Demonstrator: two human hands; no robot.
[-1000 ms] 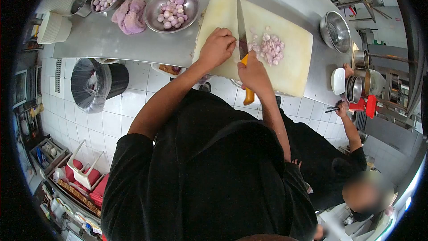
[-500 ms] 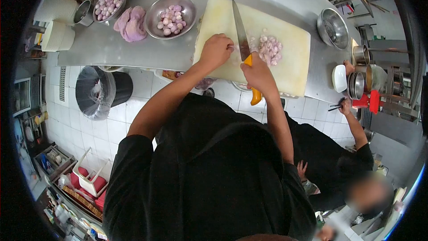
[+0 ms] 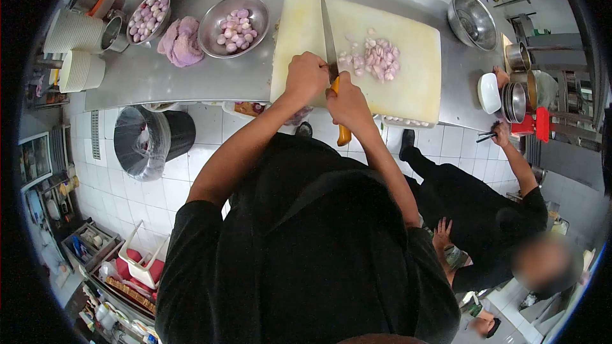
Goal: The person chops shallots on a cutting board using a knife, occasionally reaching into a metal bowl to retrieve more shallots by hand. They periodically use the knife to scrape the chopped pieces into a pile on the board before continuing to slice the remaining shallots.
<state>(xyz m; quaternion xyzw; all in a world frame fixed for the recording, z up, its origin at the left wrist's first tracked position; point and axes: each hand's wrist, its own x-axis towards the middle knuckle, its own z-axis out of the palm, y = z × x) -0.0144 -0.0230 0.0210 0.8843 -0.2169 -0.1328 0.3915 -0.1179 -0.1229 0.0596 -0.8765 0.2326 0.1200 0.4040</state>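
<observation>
My right hand (image 3: 348, 106) grips the orange handle of a long knife (image 3: 329, 37) whose blade lies across a pale cutting board (image 3: 414, 83). My left hand (image 3: 306, 76) rests on the board just left of the blade, fingers curled over something I cannot see. A pile of chopped pink shallot pieces (image 3: 373, 56) lies on the board to the right of the blade. A steel bowl of peeled shallots (image 3: 234, 25) stands left of the board.
On the steel counter (image 3: 159, 73) sit a second bowl of shallots (image 3: 145, 16), a purple cloth (image 3: 180, 41), white stacked dishes (image 3: 76, 44) and an empty steel bowl (image 3: 473, 22). A lined bin (image 3: 143, 140) stands below. Another person in black (image 3: 484, 210) reaches to the counter at right.
The view has shifted a little; both hands and the knife sit slightly further left on the board. The other person has moved nearer, arm still up at the counter.
</observation>
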